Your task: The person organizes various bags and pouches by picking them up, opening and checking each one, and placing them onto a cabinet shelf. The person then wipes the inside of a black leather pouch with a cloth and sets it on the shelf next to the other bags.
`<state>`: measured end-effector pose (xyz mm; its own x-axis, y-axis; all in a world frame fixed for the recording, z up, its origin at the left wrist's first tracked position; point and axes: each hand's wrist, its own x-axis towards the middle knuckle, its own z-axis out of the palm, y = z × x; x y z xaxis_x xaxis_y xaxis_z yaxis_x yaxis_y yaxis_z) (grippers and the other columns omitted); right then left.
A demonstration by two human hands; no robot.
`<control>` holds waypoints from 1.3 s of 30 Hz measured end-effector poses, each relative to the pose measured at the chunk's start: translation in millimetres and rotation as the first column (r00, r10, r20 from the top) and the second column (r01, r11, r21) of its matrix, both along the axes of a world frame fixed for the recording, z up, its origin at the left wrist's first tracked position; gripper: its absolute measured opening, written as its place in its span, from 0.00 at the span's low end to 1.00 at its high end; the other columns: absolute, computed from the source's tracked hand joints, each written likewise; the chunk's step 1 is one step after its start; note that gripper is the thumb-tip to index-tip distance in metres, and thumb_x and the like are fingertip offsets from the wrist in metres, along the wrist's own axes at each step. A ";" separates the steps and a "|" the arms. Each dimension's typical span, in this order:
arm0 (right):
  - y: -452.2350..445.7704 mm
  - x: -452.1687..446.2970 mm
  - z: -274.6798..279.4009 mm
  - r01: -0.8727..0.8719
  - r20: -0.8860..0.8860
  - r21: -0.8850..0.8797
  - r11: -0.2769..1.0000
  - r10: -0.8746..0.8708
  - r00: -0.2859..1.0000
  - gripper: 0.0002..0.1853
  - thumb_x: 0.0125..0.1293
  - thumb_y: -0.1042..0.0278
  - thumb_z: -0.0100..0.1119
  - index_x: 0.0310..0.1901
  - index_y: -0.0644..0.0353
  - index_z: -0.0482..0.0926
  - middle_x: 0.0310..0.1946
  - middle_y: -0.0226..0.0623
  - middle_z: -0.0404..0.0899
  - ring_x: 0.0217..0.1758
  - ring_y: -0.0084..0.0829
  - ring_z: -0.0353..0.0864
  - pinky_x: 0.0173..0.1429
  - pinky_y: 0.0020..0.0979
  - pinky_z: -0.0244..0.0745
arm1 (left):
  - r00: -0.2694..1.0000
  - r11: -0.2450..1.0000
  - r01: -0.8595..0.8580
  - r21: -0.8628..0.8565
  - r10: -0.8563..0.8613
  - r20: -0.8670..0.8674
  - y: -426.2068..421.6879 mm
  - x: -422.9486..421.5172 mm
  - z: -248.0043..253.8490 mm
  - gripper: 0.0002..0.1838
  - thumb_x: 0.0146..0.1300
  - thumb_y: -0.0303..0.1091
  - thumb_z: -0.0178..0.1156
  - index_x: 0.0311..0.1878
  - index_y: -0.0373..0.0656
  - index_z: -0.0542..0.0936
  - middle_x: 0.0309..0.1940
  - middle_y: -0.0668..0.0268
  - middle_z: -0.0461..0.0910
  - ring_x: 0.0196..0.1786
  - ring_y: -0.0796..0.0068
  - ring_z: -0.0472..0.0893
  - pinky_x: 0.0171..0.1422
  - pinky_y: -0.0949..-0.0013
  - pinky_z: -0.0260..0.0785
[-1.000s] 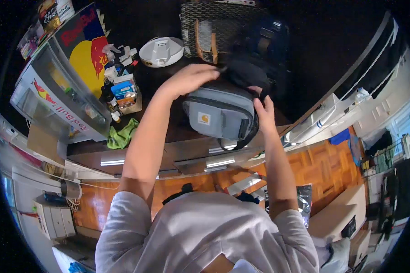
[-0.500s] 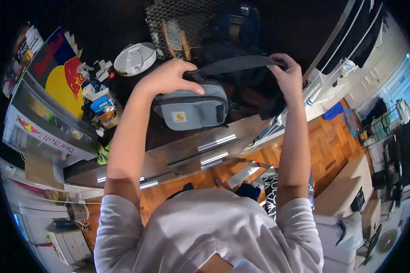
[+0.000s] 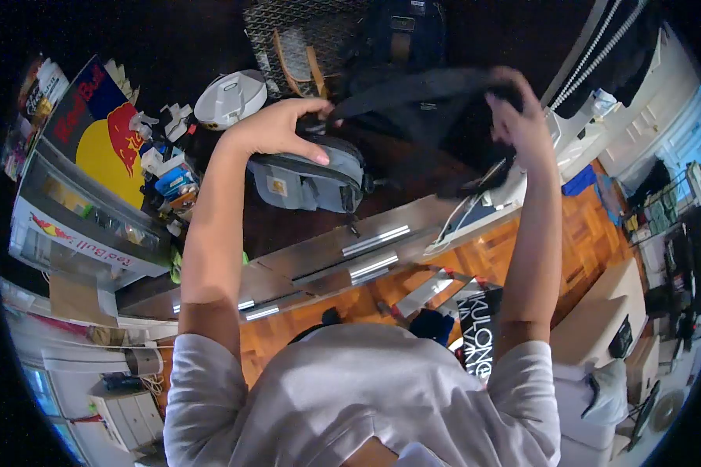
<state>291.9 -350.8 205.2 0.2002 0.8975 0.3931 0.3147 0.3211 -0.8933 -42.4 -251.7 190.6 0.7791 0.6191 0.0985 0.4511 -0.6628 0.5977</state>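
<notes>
The bag is pinched by fingers of the left hand — its strap, blurred, seemingly by the right hand.

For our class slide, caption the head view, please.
Left hand on a grey bag, right hand holding a black strap.

Just one cam here, worn on head, so basically wearer's-eye view. Faces forward and steeply down: pale shirt fills bottom middle, left hand and right hand sit in upper middle. Pretty close shot, hands right out in front of lens. Super wide fisheye look tho, black rounded corners, drawer fronts running slanted below hands. Also grabs fridge on left, wood floor past drawers, white door far right.
</notes>
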 end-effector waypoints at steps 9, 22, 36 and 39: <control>55.6 -175.8 133.3 -0.544 0.406 0.480 0.688 0.376 0.833 0.16 0.56 0.78 0.41 0.42 0.65 0.78 0.39 0.49 0.79 0.48 0.39 0.77 0.54 0.32 0.70 | 0.939 0.998 0.049 -0.041 -0.032 0.341 -10.1 42.1 -3.0 0.43 0.44 0.44 0.73 0.63 0.40 0.65 0.61 0.62 0.67 0.61 0.68 0.68 0.65 0.66 0.58; 43.8 -154.8 -25.9 -0.155 0.560 0.558 0.815 -0.232 0.795 0.17 0.63 0.62 0.52 0.49 0.63 0.74 0.38 0.48 0.76 0.45 0.47 0.76 0.49 0.32 0.70 | 0.746 0.957 -0.183 -0.224 0.284 0.603 -2.1 23.3 -12.3 0.18 0.53 0.32 0.63 0.48 0.39 0.75 0.47 0.66 0.75 0.47 0.75 0.73 0.53 0.69 0.67; 71.6 -161.6 -40.8 -0.418 0.084 -0.152 0.896 0.433 0.898 0.25 0.72 0.55 0.36 0.58 0.68 0.69 0.57 0.46 0.71 0.62 0.31 0.66 0.66 0.27 0.55 | 0.385 0.919 -0.317 -0.236 0.352 0.853 -3.3 35.3 -16.7 0.12 0.52 0.33 0.65 0.35 0.35 0.79 0.28 0.68 0.78 0.32 0.79 0.75 0.38 0.72 0.68; 91.7 -161.9 -72.3 -0.576 -0.072 -0.032 0.817 0.573 0.816 0.31 0.66 0.54 0.50 0.63 0.68 0.62 0.57 0.47 0.70 0.62 0.33 0.66 0.66 0.28 0.57 | 0.288 0.855 -0.254 -0.452 0.513 0.809 -4.6 30.5 -13.8 0.11 0.54 0.35 0.65 0.32 0.37 0.79 0.25 0.69 0.78 0.28 0.81 0.74 0.32 0.72 0.66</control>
